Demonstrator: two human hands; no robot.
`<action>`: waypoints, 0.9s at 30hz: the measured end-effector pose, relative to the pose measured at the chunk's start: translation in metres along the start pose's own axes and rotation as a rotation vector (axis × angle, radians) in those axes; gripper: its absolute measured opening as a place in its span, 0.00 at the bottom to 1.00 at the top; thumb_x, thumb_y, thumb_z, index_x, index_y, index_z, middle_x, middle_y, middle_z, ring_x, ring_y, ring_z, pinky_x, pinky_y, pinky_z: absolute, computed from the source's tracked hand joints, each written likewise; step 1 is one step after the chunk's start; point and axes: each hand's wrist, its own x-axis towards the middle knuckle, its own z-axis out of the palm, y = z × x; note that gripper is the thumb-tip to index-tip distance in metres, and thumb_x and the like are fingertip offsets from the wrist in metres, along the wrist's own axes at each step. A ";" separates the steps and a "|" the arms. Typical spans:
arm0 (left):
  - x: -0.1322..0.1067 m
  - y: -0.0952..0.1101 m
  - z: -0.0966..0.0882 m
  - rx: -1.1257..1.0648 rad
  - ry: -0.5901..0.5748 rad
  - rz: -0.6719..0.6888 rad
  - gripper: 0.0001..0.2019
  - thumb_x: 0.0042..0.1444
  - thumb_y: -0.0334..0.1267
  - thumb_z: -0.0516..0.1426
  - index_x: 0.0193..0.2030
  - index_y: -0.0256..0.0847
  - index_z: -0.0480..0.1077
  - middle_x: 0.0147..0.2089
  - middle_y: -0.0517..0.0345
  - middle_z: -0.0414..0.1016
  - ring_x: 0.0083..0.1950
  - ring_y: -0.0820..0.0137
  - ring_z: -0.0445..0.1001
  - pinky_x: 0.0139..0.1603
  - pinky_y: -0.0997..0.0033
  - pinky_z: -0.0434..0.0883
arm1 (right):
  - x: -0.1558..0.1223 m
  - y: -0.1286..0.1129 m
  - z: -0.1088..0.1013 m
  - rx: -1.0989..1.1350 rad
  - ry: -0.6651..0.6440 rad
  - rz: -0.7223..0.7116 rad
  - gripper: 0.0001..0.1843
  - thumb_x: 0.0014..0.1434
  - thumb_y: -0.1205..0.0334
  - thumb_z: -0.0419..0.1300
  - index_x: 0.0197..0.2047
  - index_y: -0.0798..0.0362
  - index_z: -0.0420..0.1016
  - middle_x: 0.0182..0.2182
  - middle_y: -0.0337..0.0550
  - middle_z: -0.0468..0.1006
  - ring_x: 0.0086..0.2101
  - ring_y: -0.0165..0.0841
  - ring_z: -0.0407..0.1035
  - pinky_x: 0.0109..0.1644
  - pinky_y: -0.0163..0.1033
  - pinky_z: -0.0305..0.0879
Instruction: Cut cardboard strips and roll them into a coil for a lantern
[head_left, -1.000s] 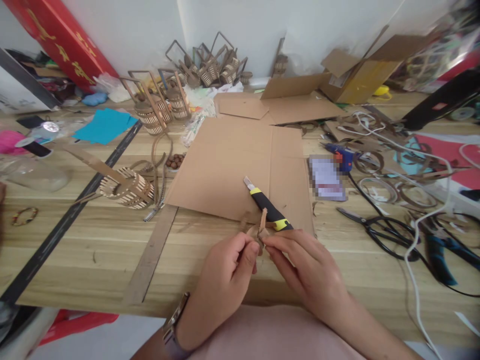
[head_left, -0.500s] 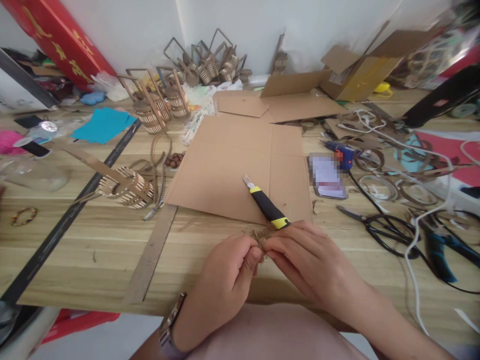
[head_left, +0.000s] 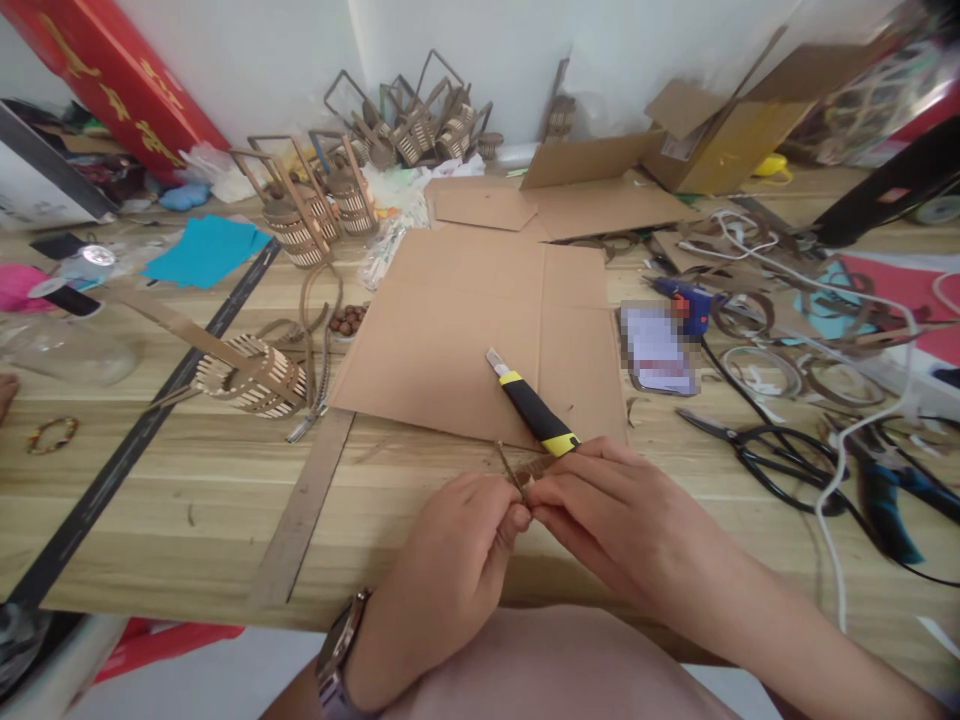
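Note:
My left hand (head_left: 457, 555) and my right hand (head_left: 607, 520) meet near the table's front edge, both pinching a small strip of brown cardboard (head_left: 517, 472) between thumb and fingers. A little of the strip sticks out above my fingertips. Just beyond my right hand a black and yellow utility knife (head_left: 531, 403) lies on a flat cardboard sheet (head_left: 465, 330), its blade pointing away to the left. A watch sits on my left wrist.
A long metal ruler (head_left: 300, 515) lies left of my hands. A slatted cardboard basket (head_left: 251, 375) lies on its side further left, with more baskets (head_left: 330, 200) at the back. Black scissors (head_left: 765, 455), a blue glue gun (head_left: 686, 300), cables and cardboard rings crowd the right.
The upright end of the strip has been folded down and now lies low between my fingertips. My right hand has shifted slightly left over it. The knife has not moved.

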 end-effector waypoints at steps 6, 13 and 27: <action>0.000 0.001 0.001 -0.032 -0.010 -0.035 0.15 0.71 0.34 0.44 0.30 0.44 0.56 0.28 0.61 0.65 0.32 0.68 0.66 0.32 0.71 0.62 | 0.002 -0.001 0.000 -0.009 0.017 -0.001 0.17 0.71 0.70 0.47 0.33 0.52 0.72 0.26 0.37 0.75 0.28 0.30 0.69 0.37 0.39 0.61; 0.000 0.001 0.004 -0.013 -0.010 -0.038 0.14 0.70 0.31 0.44 0.30 0.44 0.55 0.29 0.61 0.65 0.32 0.68 0.66 0.32 0.71 0.61 | 0.001 -0.002 0.007 -0.023 0.049 -0.004 0.17 0.70 0.70 0.48 0.30 0.52 0.70 0.24 0.38 0.73 0.26 0.31 0.67 0.35 0.39 0.61; 0.000 0.001 0.005 -0.044 0.016 -0.082 0.16 0.72 0.35 0.43 0.29 0.44 0.55 0.29 0.61 0.66 0.31 0.68 0.66 0.32 0.71 0.62 | 0.002 -0.005 0.000 0.181 -0.002 0.150 0.15 0.71 0.68 0.47 0.34 0.51 0.69 0.27 0.38 0.76 0.29 0.30 0.71 0.35 0.37 0.66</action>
